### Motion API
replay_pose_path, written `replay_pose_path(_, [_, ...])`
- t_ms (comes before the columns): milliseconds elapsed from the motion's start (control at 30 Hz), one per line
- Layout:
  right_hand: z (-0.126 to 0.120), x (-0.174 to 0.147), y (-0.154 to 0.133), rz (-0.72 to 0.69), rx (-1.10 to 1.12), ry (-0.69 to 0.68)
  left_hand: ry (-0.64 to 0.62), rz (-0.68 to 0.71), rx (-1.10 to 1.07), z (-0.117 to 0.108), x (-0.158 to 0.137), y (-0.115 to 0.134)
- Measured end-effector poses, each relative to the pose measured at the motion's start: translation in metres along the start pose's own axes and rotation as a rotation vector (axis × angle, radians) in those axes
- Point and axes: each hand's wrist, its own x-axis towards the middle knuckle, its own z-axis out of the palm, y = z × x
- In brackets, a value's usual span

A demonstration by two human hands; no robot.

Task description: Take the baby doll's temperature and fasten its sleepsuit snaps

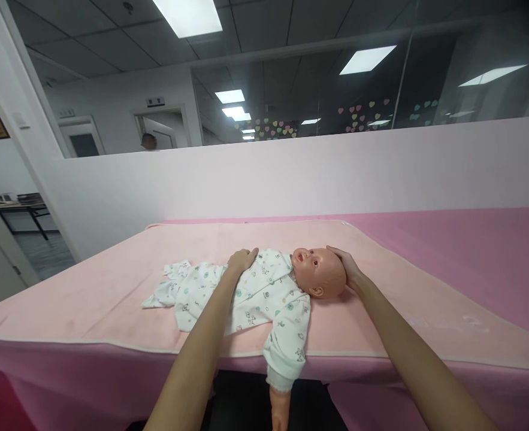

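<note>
A baby doll [264, 287] lies on its back on a peach cloth [111, 287], head to the right. It wears white clothes with small green and grey prints. One sleeved arm [286, 341] hangs over the near edge, and the doll's bare hand runs out of view at the bottom. My left hand [243, 259] rests on the doll's torso, its fingers lying over the clothing. Cupped round the crown of the doll's head [320, 274] is my right hand [350, 269], with some fingers hidden behind it. The doll's far arm cannot be made out.
Under the peach cloth is a pink cover [471, 257] that hangs down in front. Behind stands a low white wall [291, 179] with glass above it. A black surface [246, 401] shows below the near edge. At far left are a door and a desk [24, 206].
</note>
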Motion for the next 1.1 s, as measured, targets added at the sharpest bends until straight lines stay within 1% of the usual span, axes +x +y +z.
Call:
replay_pose_path(233, [-0.0031,0.0021,-0.0007,0.003,-0.016,0.038,-0.003,-0.001,-0.005,0.0005,0.0005,-0.0006])
replay_pose_path(367, [-0.0019,0.0022,0.0008,-0.001,0.003,0.013,-0.002,0.003,-0.012,0.0,-0.0002,-0.0006])
replay_pose_path(733, [0.003,-0.0007,-0.0008,-0.01,0.012,0.002,-0.006,0.01,-0.024,0.0004,0.0009,-0.001])
replay_pose_path(933, [0.0004,0.0005,-0.0011,-0.02,0.003,0.04,0.001,0.002,-0.074,0.0004,0.0011,-0.0019])
replay_pose_path(1100, [0.0001,0.0014,-0.0011,-0.015,0.025,0.051,0.033,0.012,-0.171,0.0022,0.0014,-0.0029])
